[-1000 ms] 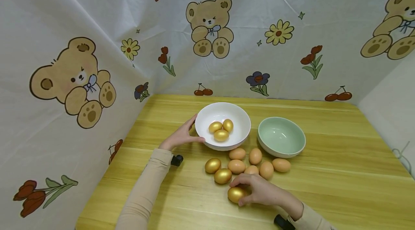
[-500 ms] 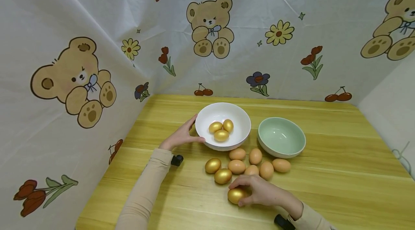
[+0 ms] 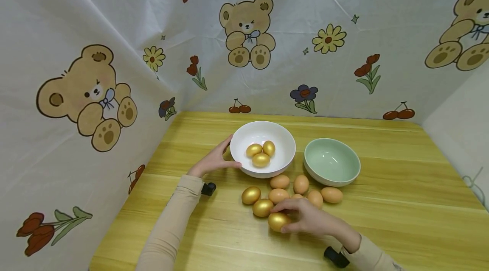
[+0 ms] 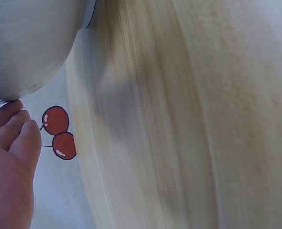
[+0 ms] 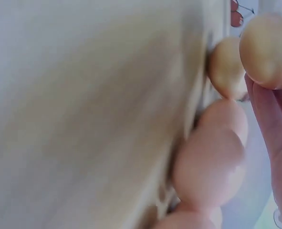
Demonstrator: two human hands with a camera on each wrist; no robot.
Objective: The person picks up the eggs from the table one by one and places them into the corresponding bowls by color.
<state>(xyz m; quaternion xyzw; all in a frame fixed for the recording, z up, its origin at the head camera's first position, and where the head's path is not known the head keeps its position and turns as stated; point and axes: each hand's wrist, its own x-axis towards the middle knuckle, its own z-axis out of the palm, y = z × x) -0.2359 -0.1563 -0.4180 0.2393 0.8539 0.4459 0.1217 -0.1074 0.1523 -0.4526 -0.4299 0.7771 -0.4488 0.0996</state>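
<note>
My right hand (image 3: 315,219) pinches a golden egg (image 3: 278,222) between thumb and fingers, in front of the egg group. In the right wrist view this held egg (image 5: 267,51) appears raised off the table. My left hand (image 3: 214,160) rests against the left side of a white bowl (image 3: 263,130), thumb at its front and fingers spread along its wall. Fairly straight fingers (image 4: 24,143) touch the bowl's outer side in the left wrist view. Three golden eggs (image 3: 261,160) lie inside the bowl. Two more golden eggs (image 3: 251,195) lie on the table left of the held one.
Several brown eggs (image 3: 279,196) lie between the hands and the bowls, one partly hidden by my right hand. A pale green bowl (image 3: 331,161) stands right of the white one. Behind the wooden table (image 3: 405,177) hangs a bear-print cloth (image 3: 282,78).
The right hand, which was around the golden egg near the table's front, has moved it slightly away from me, toward the other eggs. My left hand and both bowls stay put.
</note>
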